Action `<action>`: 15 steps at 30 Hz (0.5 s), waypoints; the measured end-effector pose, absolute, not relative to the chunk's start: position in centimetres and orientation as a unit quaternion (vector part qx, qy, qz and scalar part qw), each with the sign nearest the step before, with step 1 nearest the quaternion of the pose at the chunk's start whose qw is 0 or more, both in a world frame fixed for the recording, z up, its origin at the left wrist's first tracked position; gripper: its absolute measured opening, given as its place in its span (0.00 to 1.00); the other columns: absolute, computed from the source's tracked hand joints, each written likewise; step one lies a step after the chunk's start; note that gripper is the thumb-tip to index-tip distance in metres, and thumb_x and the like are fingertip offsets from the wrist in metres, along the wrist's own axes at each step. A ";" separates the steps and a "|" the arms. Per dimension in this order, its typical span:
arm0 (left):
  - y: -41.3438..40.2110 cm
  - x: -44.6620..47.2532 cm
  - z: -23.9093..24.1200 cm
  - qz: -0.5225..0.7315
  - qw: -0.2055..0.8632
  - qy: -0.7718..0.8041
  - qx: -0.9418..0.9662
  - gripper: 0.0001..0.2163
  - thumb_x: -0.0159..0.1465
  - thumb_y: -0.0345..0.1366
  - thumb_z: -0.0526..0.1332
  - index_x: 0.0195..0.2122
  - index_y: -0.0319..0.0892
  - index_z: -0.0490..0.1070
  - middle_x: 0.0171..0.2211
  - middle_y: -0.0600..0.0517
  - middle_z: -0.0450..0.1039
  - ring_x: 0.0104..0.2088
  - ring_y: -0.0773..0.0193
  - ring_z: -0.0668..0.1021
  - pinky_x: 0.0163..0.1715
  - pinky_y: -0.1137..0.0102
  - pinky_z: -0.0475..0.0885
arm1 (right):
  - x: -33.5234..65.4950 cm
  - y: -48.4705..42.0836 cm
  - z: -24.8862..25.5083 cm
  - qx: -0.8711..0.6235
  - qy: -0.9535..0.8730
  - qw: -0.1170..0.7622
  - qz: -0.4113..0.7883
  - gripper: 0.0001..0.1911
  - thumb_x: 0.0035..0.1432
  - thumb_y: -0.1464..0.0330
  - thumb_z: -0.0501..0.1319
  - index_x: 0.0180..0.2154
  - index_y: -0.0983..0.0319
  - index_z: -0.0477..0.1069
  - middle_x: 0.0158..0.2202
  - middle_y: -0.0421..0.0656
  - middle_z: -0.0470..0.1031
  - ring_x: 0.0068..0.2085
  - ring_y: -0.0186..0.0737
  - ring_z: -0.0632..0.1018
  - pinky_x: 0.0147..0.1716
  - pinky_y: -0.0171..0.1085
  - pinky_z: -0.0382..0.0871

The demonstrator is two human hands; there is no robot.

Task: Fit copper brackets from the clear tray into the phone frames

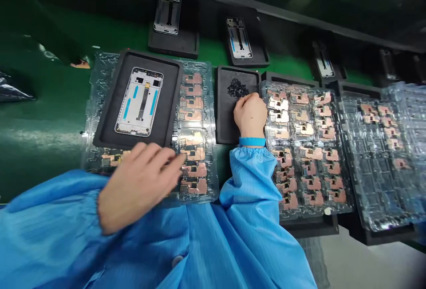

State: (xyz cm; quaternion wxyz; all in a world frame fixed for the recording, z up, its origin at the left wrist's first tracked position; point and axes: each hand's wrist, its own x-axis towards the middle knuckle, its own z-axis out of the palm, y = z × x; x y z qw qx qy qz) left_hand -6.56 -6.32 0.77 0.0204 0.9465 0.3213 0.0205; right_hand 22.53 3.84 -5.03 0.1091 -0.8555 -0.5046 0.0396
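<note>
My left hand (141, 180) lies with fingers stretched out over a clear blister tray (198, 129) of copper-coloured parts, fingertips on one near the tray's lower right. A black foam holder (109, 120) with a white phone frame (140, 101) rests on that tray. My right hand (250, 113) is curled, fingers pressed together at a small heap of tiny black parts (237, 88) in a black foam tray (223, 116). What the fingers pinch is hidden. Both arms wear blue sleeves, and a blue band circles the right wrist.
A second clear tray (306, 147) of copper parts sits right of my right hand, with more clear trays (382, 156) farther right. Black holders with phone frames (168, 11) (238, 38) ride the green belt (43, 116) along the back.
</note>
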 end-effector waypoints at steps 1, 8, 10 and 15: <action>-6.8 -5.6 0.4 0.017 0.031 0.307 0.951 0.16 0.74 0.37 0.52 0.56 0.39 0.74 0.45 0.39 0.76 0.40 0.46 0.74 0.37 0.52 0.69 | 22.6 3.5 -4.8 -0.847 -0.515 0.123 0.047 0.07 0.67 0.72 0.53 0.41 0.66 0.69 0.39 0.56 0.76 0.42 0.55 0.78 0.44 0.48 0.68; -6.8 -3.9 -1.9 0.025 0.123 0.288 0.950 0.06 0.71 0.29 0.58 0.42 0.39 0.74 0.50 0.42 0.77 0.49 0.45 0.74 0.44 0.54 0.68 | 21.4 -1.3 -1.1 -0.649 -0.617 0.326 0.304 0.08 0.71 0.63 0.55 0.38 0.59 0.67 0.35 0.42 0.74 0.35 0.40 0.76 0.36 0.37 0.70; -5.7 -4.6 -0.9 0.059 0.221 0.308 0.924 0.06 0.72 0.29 0.56 0.43 0.41 0.73 0.43 0.46 0.78 0.44 0.52 0.77 0.42 0.58 0.69 | 20.5 -2.6 -0.1 -0.552 -0.626 0.326 0.445 0.10 0.70 0.60 0.58 0.39 0.58 0.69 0.37 0.42 0.74 0.37 0.40 0.77 0.37 0.37 0.72; -2.4 -6.3 1.4 0.154 0.418 0.409 0.796 0.12 0.74 0.37 0.54 0.57 0.49 0.68 0.34 0.57 0.76 0.28 0.66 0.76 0.30 0.70 0.68 | 17.9 -3.5 0.3 -0.433 -0.579 0.294 0.625 0.12 0.69 0.57 0.62 0.38 0.59 0.72 0.42 0.44 0.76 0.42 0.42 0.79 0.44 0.41 0.76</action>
